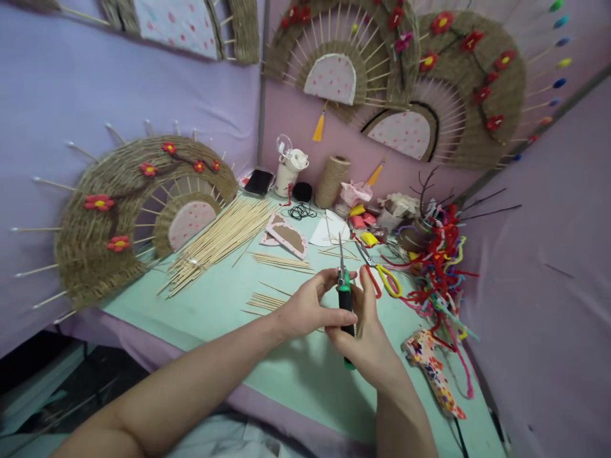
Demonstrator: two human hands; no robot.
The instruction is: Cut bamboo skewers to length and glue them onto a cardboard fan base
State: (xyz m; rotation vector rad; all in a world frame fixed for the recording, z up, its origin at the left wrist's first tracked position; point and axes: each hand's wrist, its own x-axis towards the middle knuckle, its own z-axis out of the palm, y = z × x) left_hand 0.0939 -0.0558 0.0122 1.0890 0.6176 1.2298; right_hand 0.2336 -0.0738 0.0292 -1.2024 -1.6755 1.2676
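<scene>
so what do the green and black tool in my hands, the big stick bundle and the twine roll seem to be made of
Tool: slim end likely metal, being silvery grey; grip probably plastic or rubber, coloured dark and smooth. Stick bundle: probably bamboo or wood, pale and unpainted. Twine roll: perhaps jute, matte brown, coarsely wound.

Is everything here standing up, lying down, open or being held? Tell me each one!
Pliers: held in both hands, tip pointing forward
Left hand: gripping the pliers
Right hand: gripping the pliers
Scissors: lying down
Big pile of sticks: lying down, loose
Twine roll: standing upright
White cup: standing upright
Flower-patterned tool: lying down
Fan at left: spread open
</scene>
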